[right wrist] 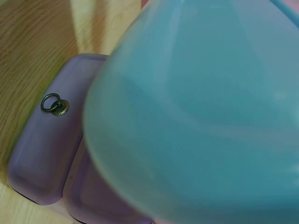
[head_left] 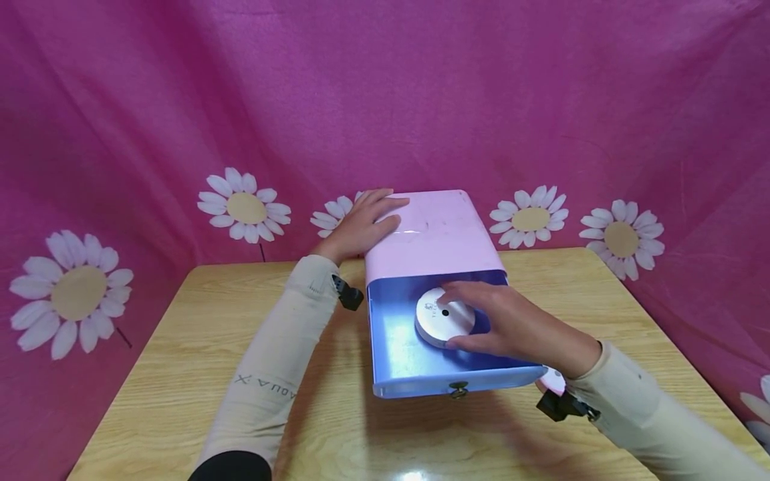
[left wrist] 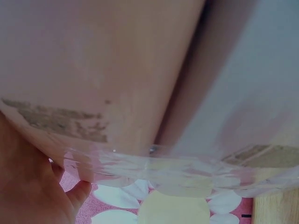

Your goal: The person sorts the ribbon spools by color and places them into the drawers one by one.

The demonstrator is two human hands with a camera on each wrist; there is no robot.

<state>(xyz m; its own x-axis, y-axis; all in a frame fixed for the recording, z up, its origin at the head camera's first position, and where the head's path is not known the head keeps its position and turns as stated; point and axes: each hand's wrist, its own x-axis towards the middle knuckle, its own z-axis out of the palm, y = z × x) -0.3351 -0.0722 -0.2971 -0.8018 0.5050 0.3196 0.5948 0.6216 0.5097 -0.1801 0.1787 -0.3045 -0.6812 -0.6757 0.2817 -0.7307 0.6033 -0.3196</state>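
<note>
A pink box (head_left: 445,234) stands on the table with its blue drawer (head_left: 391,354) pulled out towards me. Inside the drawer is a white round spool (head_left: 434,326) with a dark centre hole and small print. My right hand (head_left: 517,324) holds it by the rim, thumb at the near side and fingers over the far side. My left hand (head_left: 361,227) rests on the box's top left edge, fingers spread. In the left wrist view part of that hand (left wrist: 37,186) touches the box's clear-taped edge. From the right wrist, the blue drawer (right wrist: 201,121) hides hand and spool.
Purple drawer fronts (right wrist: 51,144), one with a ring pull (right wrist: 52,103), sit below the blue drawer. Another ring pull (head_left: 458,389) hangs on the blue front. A pink and white thing (head_left: 553,381) is partly hidden behind my right wrist. A pink flowered cloth (head_left: 385,100) backs the wooden table (head_left: 240,321).
</note>
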